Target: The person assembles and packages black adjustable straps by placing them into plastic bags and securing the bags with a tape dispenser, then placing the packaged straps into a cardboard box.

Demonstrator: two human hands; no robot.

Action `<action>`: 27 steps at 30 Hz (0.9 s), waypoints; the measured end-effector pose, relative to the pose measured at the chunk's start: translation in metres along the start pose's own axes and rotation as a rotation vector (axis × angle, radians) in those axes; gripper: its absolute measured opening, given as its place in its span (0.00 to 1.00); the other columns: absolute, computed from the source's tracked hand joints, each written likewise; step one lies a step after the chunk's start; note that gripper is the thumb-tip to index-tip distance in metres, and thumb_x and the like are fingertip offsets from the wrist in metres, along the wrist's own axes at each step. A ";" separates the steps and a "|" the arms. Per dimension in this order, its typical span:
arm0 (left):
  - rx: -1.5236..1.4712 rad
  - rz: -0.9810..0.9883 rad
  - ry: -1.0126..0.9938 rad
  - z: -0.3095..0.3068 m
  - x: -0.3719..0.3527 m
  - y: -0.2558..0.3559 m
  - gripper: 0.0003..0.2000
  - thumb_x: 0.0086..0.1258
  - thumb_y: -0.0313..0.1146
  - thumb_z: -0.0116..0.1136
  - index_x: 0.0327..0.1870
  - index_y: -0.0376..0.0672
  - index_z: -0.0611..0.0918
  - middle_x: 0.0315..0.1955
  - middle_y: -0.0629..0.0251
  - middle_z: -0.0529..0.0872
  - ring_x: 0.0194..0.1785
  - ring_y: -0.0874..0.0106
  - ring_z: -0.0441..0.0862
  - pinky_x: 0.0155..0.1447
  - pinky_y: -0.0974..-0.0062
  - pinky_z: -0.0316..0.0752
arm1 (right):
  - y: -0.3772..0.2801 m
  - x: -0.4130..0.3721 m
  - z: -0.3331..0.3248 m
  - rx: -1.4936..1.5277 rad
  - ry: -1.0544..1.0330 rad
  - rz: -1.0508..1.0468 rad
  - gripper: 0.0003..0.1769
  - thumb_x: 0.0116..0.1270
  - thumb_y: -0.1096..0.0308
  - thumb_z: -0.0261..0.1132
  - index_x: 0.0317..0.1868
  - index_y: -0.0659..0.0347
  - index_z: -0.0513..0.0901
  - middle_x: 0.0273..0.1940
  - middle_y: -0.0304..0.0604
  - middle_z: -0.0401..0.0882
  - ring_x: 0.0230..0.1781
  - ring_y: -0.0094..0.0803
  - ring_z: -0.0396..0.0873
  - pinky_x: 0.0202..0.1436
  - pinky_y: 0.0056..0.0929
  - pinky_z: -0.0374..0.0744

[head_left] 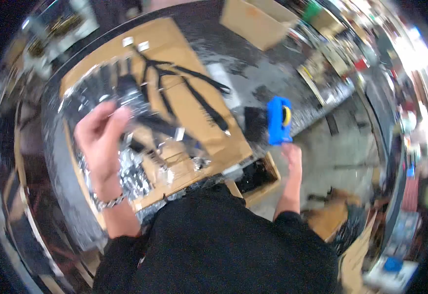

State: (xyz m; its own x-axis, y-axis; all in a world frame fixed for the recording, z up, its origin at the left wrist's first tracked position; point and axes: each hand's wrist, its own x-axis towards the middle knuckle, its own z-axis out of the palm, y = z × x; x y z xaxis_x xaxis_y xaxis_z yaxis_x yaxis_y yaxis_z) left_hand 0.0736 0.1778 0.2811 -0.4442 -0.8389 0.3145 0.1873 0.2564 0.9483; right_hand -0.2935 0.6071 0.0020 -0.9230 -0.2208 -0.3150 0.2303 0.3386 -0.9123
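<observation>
My left hand [102, 139] is raised over the left part of the cardboard sheet [189, 51], thumb and fingers pinched together on a clear plastic bag [162, 128]. Dark strips show in and around the bag, blurred by motion. My right hand [292, 153] is closed round the lower end of a blue hand tool [275, 120] with a yellow curved part, held upright near the bench's right edge. A black branching cable harness [162, 73] lies spread on the cardboard, with white tags at its top end. More shiny plastic packs [98, 81] lie to its left.
An open wooden box [268, 179] with dark contents sits by the bench's near edge. A cardboard carton [255, 22] stands at the back of the dark bench [253, 68]. Cluttered goods [329, 68] occupy its right end. Brown cardboard [329, 215] lies at lower right.
</observation>
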 end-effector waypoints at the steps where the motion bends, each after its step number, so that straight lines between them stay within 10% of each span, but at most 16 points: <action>1: -0.039 -0.013 -0.047 0.005 0.000 0.006 0.06 0.66 0.22 0.69 0.41 0.31 0.86 0.32 0.70 0.86 0.34 0.83 0.80 0.39 0.85 0.74 | 0.014 0.002 -0.004 -0.107 -0.025 0.013 0.14 0.67 0.60 0.66 0.34 0.63 0.88 0.31 0.42 0.85 0.26 0.30 0.81 0.30 0.31 0.80; 6: -0.172 -0.094 -0.182 0.013 -0.004 0.018 0.05 0.67 0.23 0.68 0.41 0.32 0.87 0.32 0.72 0.87 0.34 0.86 0.79 0.38 0.86 0.73 | -0.033 -0.047 0.062 -0.030 -0.160 0.163 0.10 0.70 0.65 0.66 0.45 0.62 0.84 0.34 0.44 0.86 0.32 0.31 0.86 0.31 0.28 0.79; 16: -0.133 -0.116 -0.251 0.029 -0.001 0.024 0.05 0.68 0.24 0.68 0.39 0.33 0.87 0.31 0.72 0.87 0.33 0.86 0.79 0.37 0.86 0.73 | -0.328 -0.179 0.171 0.091 -0.760 -0.709 0.11 0.68 0.78 0.68 0.51 0.67 0.84 0.33 0.38 0.84 0.32 0.20 0.79 0.39 0.21 0.77; 27: -0.005 -0.052 -0.305 0.031 -0.006 0.025 0.11 0.70 0.34 0.66 0.38 0.32 0.87 0.25 0.76 0.82 0.30 0.87 0.71 0.32 0.82 0.68 | -0.402 -0.223 0.230 -0.258 -0.996 -1.058 0.30 0.66 0.77 0.68 0.69 0.57 0.75 0.25 0.35 0.76 0.23 0.16 0.69 0.27 0.20 0.69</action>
State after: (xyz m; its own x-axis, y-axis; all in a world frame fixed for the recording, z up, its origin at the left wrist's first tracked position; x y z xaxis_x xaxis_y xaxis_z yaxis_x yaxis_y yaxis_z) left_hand 0.0541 0.2042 0.3041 -0.6957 -0.6676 0.2650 0.1618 0.2138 0.9634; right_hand -0.1094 0.3102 0.3793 -0.0108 -0.9509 0.3092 -0.5590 -0.2506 -0.7904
